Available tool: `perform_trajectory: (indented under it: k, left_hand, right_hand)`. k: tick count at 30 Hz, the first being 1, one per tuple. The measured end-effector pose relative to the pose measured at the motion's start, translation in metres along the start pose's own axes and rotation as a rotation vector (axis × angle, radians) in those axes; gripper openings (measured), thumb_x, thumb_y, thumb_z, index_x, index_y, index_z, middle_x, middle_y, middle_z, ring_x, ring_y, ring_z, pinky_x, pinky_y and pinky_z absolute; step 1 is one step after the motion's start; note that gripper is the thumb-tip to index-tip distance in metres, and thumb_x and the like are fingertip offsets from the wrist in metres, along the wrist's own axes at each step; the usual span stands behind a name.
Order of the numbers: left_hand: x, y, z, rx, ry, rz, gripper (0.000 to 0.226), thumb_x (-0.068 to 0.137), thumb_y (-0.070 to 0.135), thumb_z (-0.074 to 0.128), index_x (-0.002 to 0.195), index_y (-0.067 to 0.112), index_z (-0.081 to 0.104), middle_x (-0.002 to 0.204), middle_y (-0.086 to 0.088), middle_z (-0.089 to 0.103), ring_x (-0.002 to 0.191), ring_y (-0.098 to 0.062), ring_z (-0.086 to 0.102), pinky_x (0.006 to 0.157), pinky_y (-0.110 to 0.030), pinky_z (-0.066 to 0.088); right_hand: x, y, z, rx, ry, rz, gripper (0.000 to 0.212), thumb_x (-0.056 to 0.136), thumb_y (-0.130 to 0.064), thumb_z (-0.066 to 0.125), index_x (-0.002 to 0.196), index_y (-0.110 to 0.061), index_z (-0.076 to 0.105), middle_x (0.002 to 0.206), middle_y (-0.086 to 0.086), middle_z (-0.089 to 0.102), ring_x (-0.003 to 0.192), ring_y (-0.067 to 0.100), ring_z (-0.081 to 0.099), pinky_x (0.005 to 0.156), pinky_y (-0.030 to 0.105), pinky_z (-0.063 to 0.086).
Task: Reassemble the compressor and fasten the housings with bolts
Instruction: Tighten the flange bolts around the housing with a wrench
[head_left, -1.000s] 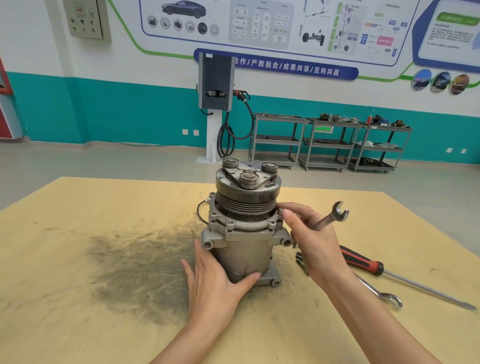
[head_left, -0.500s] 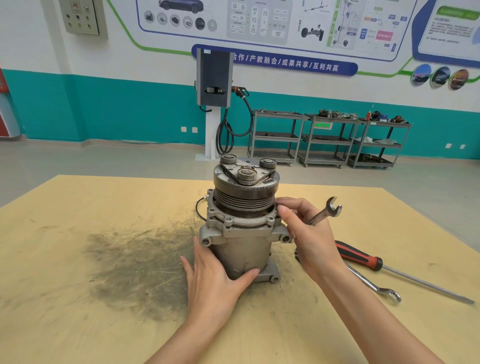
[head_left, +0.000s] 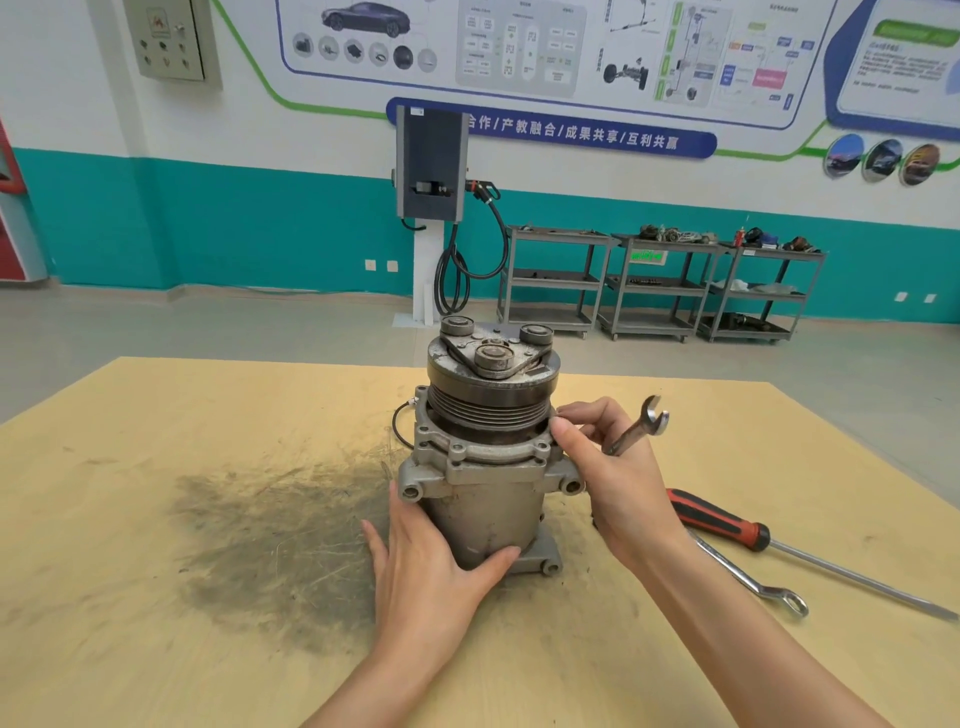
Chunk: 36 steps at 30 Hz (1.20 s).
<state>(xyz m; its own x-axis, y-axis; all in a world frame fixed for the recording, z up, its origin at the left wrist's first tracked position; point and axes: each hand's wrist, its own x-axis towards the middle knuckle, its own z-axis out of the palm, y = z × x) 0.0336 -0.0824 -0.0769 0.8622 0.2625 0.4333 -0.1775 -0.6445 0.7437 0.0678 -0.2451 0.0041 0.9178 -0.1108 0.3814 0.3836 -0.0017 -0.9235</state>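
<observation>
Against compressor (head_left: 488, 467), left hand (head_left: 431, 566) cupped; right hand (head_left: 613, 483) gripping wrench (head_left: 636, 426).

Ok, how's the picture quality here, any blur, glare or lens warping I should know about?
Head view: even, soft indoor light with no harsh glare; only faint shadows under the compressor and both hands. The compressor, left hand, right hand and wrench look reasonably sharp. Wide-angle distortion bends the far table edge and wall stripe; the wall posters' small text is too soft to read.
</observation>
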Motion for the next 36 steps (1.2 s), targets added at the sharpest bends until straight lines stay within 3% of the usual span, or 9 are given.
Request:
perform_trajectory:
  k: [4,8,13,16,21,25,29,32,36]
  left_hand:
    - [0.0,0.0004,-0.0003,0.004,-0.005,-0.003,0.12,0.063,0.067,0.074,0.151,0.012,0.013,0.154,-0.002,0.03,0.15,-0.02,0.009,0.12,-0.038,-0.014]
    - [0.0,0.0014,-0.0001,0.009,-0.007,-0.01,0.119,0.065,0.066,0.075,0.151,0.01,0.014,0.154,-0.004,0.031,0.151,-0.023,0.009,0.119,-0.038,-0.013]
    - [-0.0003,0.0012,-0.0004,0.011,-0.01,0.0,0.12,0.066,0.066,0.074,0.152,0.011,0.012,0.157,-0.004,0.028,0.152,-0.023,0.009,0.119,-0.037,-0.015]
    - [-0.0011,0.0008,-0.0003,-0.008,-0.007,0.0,0.121,0.066,0.067,0.073,0.152,0.012,0.01,0.158,-0.003,0.025,0.151,-0.021,0.004,0.118,-0.036,-0.016]
    - [-0.0005,-0.0009,0.0004,-0.01,0.002,0.01,0.118,0.064,0.067,0.073,0.15,0.012,0.014,0.155,-0.002,0.03,0.151,-0.021,0.008,0.12,-0.038,-0.013]
    - [0.0001,-0.0021,0.0015,0.003,0.003,0.013,0.119,0.064,0.068,0.073,0.151,0.012,0.014,0.154,-0.002,0.03,0.151,-0.022,0.011,0.119,-0.037,-0.014]
    - [-0.0002,-0.0014,0.0013,-0.008,0.002,0.015,0.118,0.064,0.068,0.072,0.151,0.014,0.014,0.154,-0.001,0.029,0.151,-0.021,0.007,0.119,-0.038,-0.013]
    - [-0.0008,-0.0017,0.0012,-0.009,0.0,0.019,0.117,0.065,0.068,0.072,0.151,0.013,0.015,0.154,-0.002,0.029,0.151,-0.022,0.006,0.119,-0.038,-0.013]
    - [-0.0011,-0.0013,0.0015,-0.011,-0.001,-0.002,0.117,0.065,0.067,0.073,0.15,0.013,0.014,0.155,-0.002,0.028,0.151,-0.022,0.002,0.119,-0.038,-0.011]
  right_hand:
    - [-0.0009,0.0011,-0.0033,0.015,-0.039,0.015,0.009,0.091,-0.019,0.066,0.098,-0.014,0.067,0.103,0.021,0.066,0.097,0.035,0.062,0.088,0.053,0.048]
    - [-0.0011,0.0014,-0.0048,0.012,-0.043,-0.013,0.007,0.092,-0.015,0.064,0.095,-0.016,0.07,0.1,0.012,0.068,0.091,0.018,0.063,0.072,0.028,0.048]
    - [0.0019,-0.0019,-0.0016,-0.011,-0.021,0.004,0.008,0.088,-0.012,0.07,0.086,-0.017,0.063,0.092,0.01,0.068,0.087,0.021,0.06,0.079,0.041,0.05]
    - [-0.0007,-0.0033,-0.0037,0.029,-0.053,0.016,0.008,0.086,-0.022,0.07,0.09,-0.016,0.066,0.078,-0.002,0.064,0.067,0.005,0.053,0.062,0.026,0.043]
    - [-0.0021,-0.003,-0.0052,0.018,-0.061,0.002,0.003,0.089,-0.016,0.066,0.088,-0.018,0.069,0.083,0.007,0.061,0.062,-0.001,0.052,0.058,0.016,0.042]
    - [0.0013,-0.0051,-0.0014,0.014,-0.031,0.021,0.011,0.088,-0.01,0.069,0.082,-0.016,0.062,0.085,0.009,0.065,0.073,0.01,0.059,0.071,0.032,0.048]
    - [-0.0024,-0.0073,-0.0051,0.062,-0.055,0.052,0.011,0.083,-0.024,0.071,0.091,-0.016,0.069,0.088,0.007,0.062,0.057,0.0,0.049,0.056,0.018,0.04]
    - [-0.0054,-0.0077,-0.0069,0.063,-0.051,0.063,0.021,0.074,-0.035,0.07,0.089,-0.02,0.072,0.088,0.011,0.057,0.061,0.003,0.046,0.06,0.021,0.037]
    - [-0.002,-0.0069,-0.0034,0.037,-0.028,0.037,0.008,0.086,-0.012,0.07,0.085,-0.015,0.063,0.089,0.012,0.06,0.058,-0.002,0.051,0.058,0.017,0.039]
